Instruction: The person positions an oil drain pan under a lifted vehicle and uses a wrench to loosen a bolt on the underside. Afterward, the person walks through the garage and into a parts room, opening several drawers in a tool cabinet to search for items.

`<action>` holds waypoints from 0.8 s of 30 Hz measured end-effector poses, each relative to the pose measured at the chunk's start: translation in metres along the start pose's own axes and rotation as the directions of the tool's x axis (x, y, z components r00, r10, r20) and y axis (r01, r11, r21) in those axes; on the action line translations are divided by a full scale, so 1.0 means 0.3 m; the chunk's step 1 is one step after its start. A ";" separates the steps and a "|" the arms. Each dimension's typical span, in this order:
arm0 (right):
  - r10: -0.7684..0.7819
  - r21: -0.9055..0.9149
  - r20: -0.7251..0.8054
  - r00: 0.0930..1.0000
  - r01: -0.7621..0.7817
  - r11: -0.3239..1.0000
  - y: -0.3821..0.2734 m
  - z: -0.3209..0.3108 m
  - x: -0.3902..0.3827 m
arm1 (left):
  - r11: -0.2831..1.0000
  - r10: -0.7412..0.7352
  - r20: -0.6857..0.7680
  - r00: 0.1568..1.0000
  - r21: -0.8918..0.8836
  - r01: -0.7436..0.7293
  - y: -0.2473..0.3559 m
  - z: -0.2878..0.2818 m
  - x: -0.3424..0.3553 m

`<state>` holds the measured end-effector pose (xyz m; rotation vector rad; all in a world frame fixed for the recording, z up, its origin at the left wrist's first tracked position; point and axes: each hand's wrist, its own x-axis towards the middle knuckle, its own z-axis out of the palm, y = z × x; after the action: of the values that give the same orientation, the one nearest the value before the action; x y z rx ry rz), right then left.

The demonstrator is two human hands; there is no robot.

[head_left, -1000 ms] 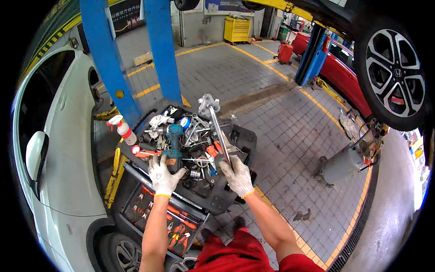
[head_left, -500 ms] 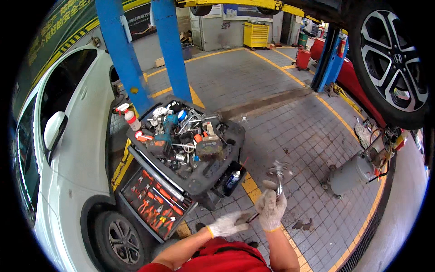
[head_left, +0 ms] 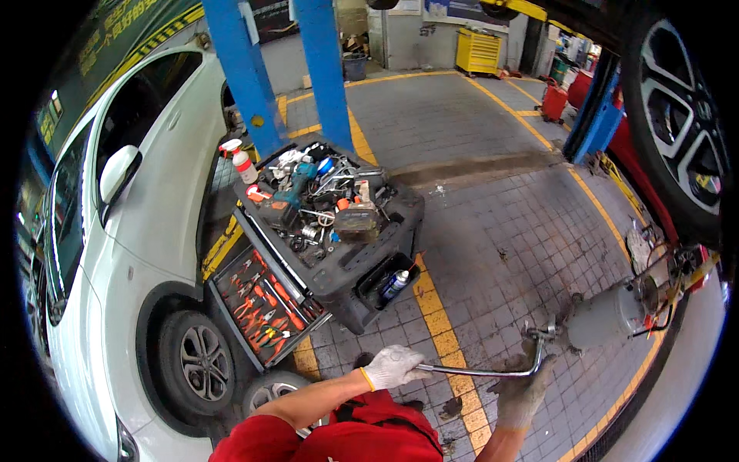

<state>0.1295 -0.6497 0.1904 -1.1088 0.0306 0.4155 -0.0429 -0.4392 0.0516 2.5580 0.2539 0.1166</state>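
A long chrome wrench (head_left: pixel 481 373) with a bent end stretches between my two gloved hands, out in front of my red clothing. My left hand (head_left: pixel 394 367), in a white knit glove, is closed round the straight end of the handle. At the bend, my right hand (head_left: pixel 517 391) grips the wrench from below, its glove darkly soiled. The tool's metal head (head_left: pixel 540 332) sticks out beyond the right fingers, and its exact shape is too small to make out.
Left of my hands stands a black tool cart (head_left: pixel 335 277) piled with tools, its drawer (head_left: pixel 258 308) of orange-handled pliers pulled out. A spray can (head_left: pixel 396 284) sits in its side bin. A white car (head_left: pixel 123 254) is at left, a grey tank (head_left: pixel 608 317) at right, a raised wheel (head_left: pixel 677 115) above.
My right hand has moved right and lower, bringing the wrench from upright to nearly level. My left hand now holds the handle end. The view has shifted slightly.
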 end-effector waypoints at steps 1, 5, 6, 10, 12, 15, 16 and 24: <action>0.064 -0.023 0.037 0.997 -0.063 0.998 -0.001 -0.029 0.014 | 1.000 0.018 -0.005 1.000 0.019 -0.018 -0.010 -0.044 0.006; 0.146 0.078 0.064 0.987 -0.151 0.985 0.066 0.029 0.062 | 0.984 0.119 -0.132 0.984 0.147 -0.100 -0.143 -0.107 -0.029; 0.195 0.058 0.028 0.980 -0.197 0.979 0.085 0.061 0.084 | 0.978 0.137 -0.139 0.981 0.176 -0.112 -0.181 -0.127 -0.032; 0.411 -0.017 -0.116 0.904 -0.416 0.909 0.181 0.154 0.164 | 0.964 0.192 -0.114 0.975 0.208 -0.165 -0.343 -0.209 -0.054; 0.531 0.049 -0.199 0.824 -0.533 0.845 0.209 0.220 0.210 | 0.968 0.199 -0.153 0.968 0.187 -0.170 -0.412 -0.247 -0.046; 0.376 -0.130 0.030 0.926 -0.370 0.920 0.369 0.100 0.315 | 0.967 0.212 -0.148 0.966 0.173 -0.186 -0.541 -0.257 -0.029; 0.484 0.064 0.135 0.864 -0.495 0.866 0.383 0.032 0.351 | 0.975 0.194 -0.131 0.972 0.132 -0.177 -0.555 -0.277 -0.042; 0.488 -0.103 0.027 0.872 -0.483 0.869 0.456 0.380 0.500 | 0.999 0.025 -0.066 0.997 -0.041 -0.027 -0.709 -0.359 -0.032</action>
<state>0.2007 -0.4521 0.0900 -1.1784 0.2518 0.9078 -0.1002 -0.2091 0.0262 2.5194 0.2409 0.2141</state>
